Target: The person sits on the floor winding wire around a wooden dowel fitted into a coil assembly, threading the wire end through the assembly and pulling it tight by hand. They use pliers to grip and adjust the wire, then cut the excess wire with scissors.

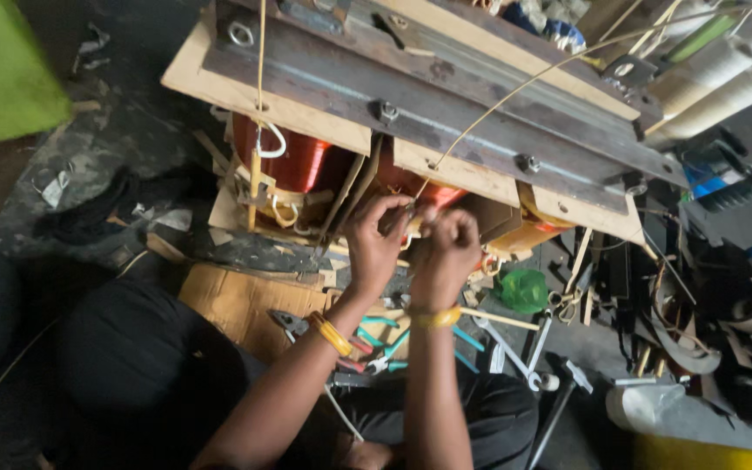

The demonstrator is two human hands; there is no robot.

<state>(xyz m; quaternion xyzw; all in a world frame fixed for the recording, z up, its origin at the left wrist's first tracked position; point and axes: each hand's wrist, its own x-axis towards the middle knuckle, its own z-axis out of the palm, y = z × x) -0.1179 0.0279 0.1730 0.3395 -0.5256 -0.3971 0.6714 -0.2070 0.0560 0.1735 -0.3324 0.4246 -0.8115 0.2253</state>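
Transformer (pixel 428 96), big and heavy, fills the far half of the view, its grey steel clamp bars bolted over pale wooden boards. Under the bars sit two copper-coloured windings (pixel 302 161), wrapped at the near edge in yellowish insulation. Nearer, a sheet of cardboard (pixel 237 300) lies on the floor at the left, with teal-handled pliers (pixel 393 344) just right of it and a green plastic lump (pixel 524 289) further right. A hammer (pixel 567 383) lies near the right knee. Now the hands: left hand (pixel 376 239) and right hand (pixel 444 248) meet side by side at the near edge of the right winding, fingers curled and pinched together on a thin pale lead wire (pixel 515 91) that runs up and right across the bars.
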